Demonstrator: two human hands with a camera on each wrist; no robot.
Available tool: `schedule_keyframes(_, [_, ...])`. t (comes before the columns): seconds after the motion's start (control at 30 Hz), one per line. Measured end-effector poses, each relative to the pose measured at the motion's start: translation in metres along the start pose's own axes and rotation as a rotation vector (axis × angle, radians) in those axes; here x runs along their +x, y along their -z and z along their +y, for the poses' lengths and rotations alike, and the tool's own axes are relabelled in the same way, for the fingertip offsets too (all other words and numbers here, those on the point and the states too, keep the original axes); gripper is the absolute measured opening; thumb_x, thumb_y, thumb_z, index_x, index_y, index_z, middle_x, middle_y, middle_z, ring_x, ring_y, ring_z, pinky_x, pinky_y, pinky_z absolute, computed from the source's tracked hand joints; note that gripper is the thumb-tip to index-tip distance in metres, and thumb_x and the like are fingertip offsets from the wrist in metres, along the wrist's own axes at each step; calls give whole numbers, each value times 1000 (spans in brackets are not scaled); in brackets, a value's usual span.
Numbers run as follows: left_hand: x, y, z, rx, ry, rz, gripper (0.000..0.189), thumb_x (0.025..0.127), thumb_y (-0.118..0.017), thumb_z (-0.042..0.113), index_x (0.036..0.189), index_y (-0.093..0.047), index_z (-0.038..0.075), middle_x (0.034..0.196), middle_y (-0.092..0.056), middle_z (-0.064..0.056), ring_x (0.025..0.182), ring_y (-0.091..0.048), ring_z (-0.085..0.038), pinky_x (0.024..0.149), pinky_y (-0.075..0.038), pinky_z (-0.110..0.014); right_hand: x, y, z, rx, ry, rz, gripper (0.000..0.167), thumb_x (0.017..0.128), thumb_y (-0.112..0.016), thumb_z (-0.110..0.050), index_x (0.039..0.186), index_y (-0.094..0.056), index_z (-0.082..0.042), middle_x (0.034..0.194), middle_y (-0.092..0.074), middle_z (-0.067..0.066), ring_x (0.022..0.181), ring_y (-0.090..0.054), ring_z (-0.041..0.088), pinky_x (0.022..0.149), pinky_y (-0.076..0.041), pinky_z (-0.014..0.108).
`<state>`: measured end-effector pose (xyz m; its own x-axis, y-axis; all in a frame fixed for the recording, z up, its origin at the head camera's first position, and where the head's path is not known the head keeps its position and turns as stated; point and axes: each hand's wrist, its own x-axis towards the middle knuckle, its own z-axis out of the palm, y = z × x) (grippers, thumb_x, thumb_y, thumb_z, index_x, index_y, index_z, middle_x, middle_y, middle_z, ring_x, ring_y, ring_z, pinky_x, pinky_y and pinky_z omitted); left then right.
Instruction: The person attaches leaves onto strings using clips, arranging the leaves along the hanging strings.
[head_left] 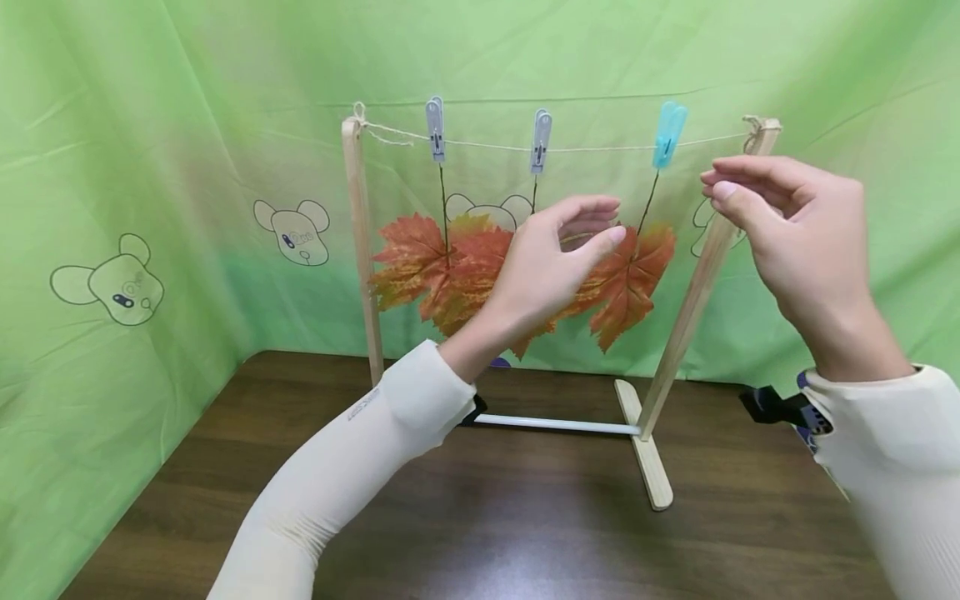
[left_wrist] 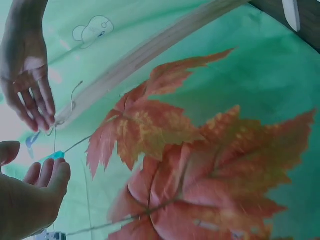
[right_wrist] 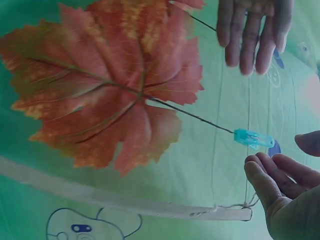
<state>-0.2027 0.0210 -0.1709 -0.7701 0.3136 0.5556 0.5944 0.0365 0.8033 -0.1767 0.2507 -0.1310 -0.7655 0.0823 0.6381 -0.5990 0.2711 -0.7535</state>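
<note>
Three orange-red artificial maple leaves hang by their stems from a string (head_left: 600, 148): a left leaf (head_left: 408, 254), a middle leaf (head_left: 480, 258) and a right leaf (head_left: 637, 279). Two grey clothespins, one left (head_left: 436, 129) and one central (head_left: 540, 142), and a blue clothespin (head_left: 669, 135) grip the stems at the string. My left hand (head_left: 551, 254) is in front of the leaves, hiding part of the middle one, fingers loosely bent and holding nothing. Right of the blue clothespin, near the right post (head_left: 693, 304), my right hand (head_left: 813, 237) holds nothing, its fingers relaxed and apart from the clothespin (right_wrist: 252, 138).
A wooden left post (head_left: 360, 250) carries the string's other end. A white crossbar (head_left: 558, 424) runs low to a wooden foot (head_left: 652, 471) on the brown table (head_left: 480, 517). Green cloth (head_left: 187, 83) printed with mouse-like heads hangs behind and at the left.
</note>
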Motion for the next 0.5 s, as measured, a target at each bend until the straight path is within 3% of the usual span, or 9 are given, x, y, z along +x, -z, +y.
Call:
schedule_keyframes(0.17, [-19,14,-5,52,-12,8,34,107,-63,23,138,-65,12,134,-72,-4,118,-67,-3,104,-51,-16,-16,0,8,-250,2,13,27,102,-69,-17,127,-76,-8,104,-77,-19,97,-71,-3,87,-50,5])
schedule_keyframes(0.33, [-41,32,-15,106,-25,24,34,107,-62,26,138,-66,13,134,-71,-5,119,-69,-8,106,-54,-27,-34,-1,17,-371,12,23,28,104,-66,-20,128,-76,-12,106,-73,-28,104,-65,-10,86,-45,4])
schedule_keyframes(0.5, [-65,54,-27,139,-38,102,35,108,-61,28,137,-67,11,134,-71,-6,122,-68,-12,106,-55,-39,-52,3,29,-438,25,16,29,105,-64,-24,132,-74,-18,115,-72,-29,111,-61,-13,84,-44,3])
